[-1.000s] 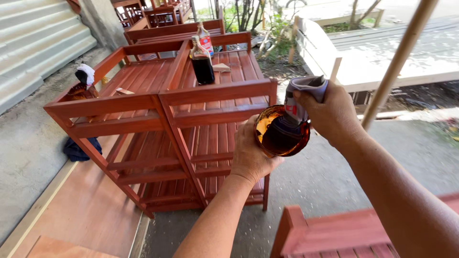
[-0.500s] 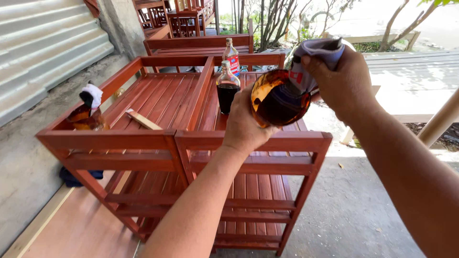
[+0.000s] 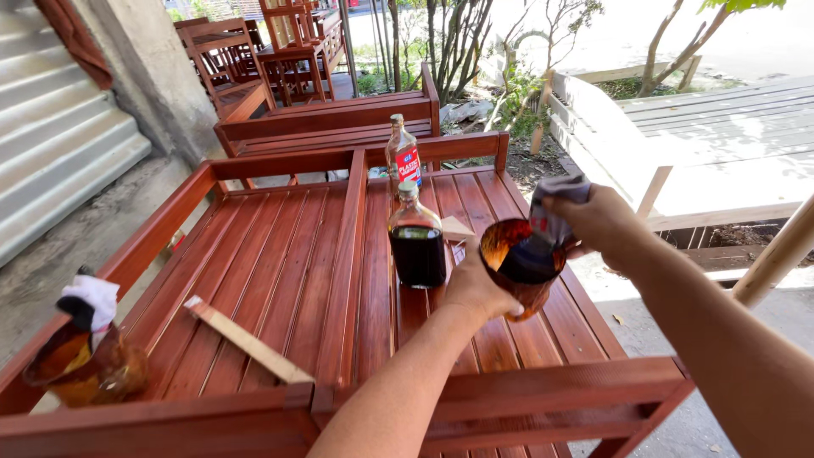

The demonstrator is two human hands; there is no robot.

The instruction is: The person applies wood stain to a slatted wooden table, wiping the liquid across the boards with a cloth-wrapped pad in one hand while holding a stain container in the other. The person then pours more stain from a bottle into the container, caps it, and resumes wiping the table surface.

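Both hands [image 3: 475, 288] around brown cup [image 3: 519, 265]

We note two bottles [image 3: 416, 237] standing on the red slatted bench [image 3: 288, 271], one right behind the other, close beside the central divider. The rear bottle [image 3: 403, 157] is clear glass, upright, with a gold cap; it bears the only label [image 3: 409, 165] we can see: rectangular, mostly red with a blue patch near the top and white areas. The front bottle holds dark liquid and shows no label. We see no signs or screens.
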